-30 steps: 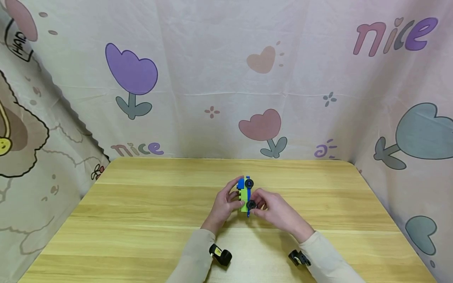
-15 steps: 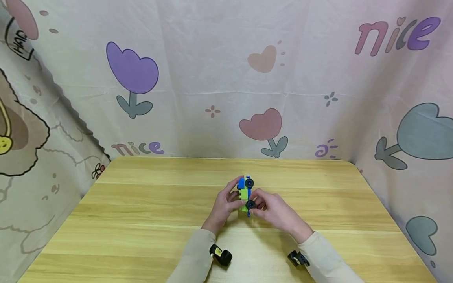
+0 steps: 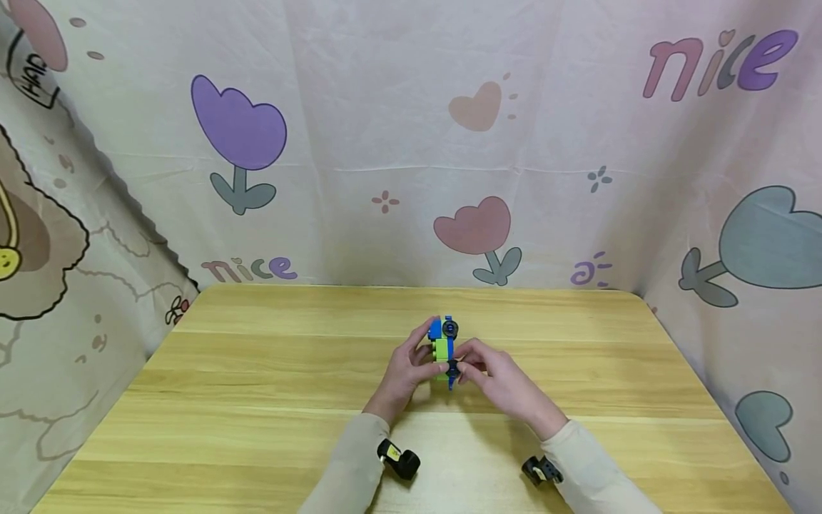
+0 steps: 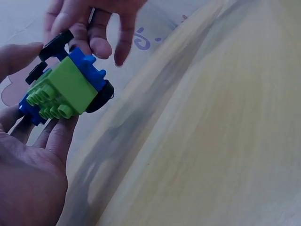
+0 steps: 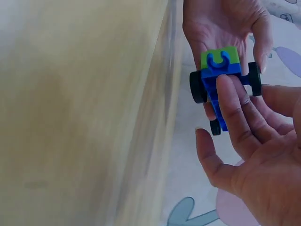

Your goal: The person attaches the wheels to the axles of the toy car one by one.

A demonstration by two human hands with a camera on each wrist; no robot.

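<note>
A toy car (image 3: pixel 442 350) built of blocks has lime-green studded bricks (image 4: pixel 73 87), a blue chassis (image 5: pixel 211 75) and black wheels. It is tilted on its side above the table. My left hand (image 3: pixel 404 371) holds the body, its fingers along the studded side and its thumb near a wheel. My right hand (image 3: pixel 510 385) pinches the wheel (image 5: pixel 254 78) at the near end, thumb on the tyre, and its fingers lie against the chassis. A short blue axle shows between this wheel and the chassis. The fingers hide part of the underside.
A wood-grain table (image 3: pixel 257 385) lies under both hands. Behind it hangs a printed cloth (image 3: pixel 359 143), and more cloth hangs at both sides. Black wrist cameras sit at the left cuff (image 3: pixel 366 435) and the right cuff (image 3: pixel 565 442).
The near wheel has turned, and the right thumb and fingers have shifted on it. The car has risen slightly in the head view. My left hand keeps its hold.
</note>
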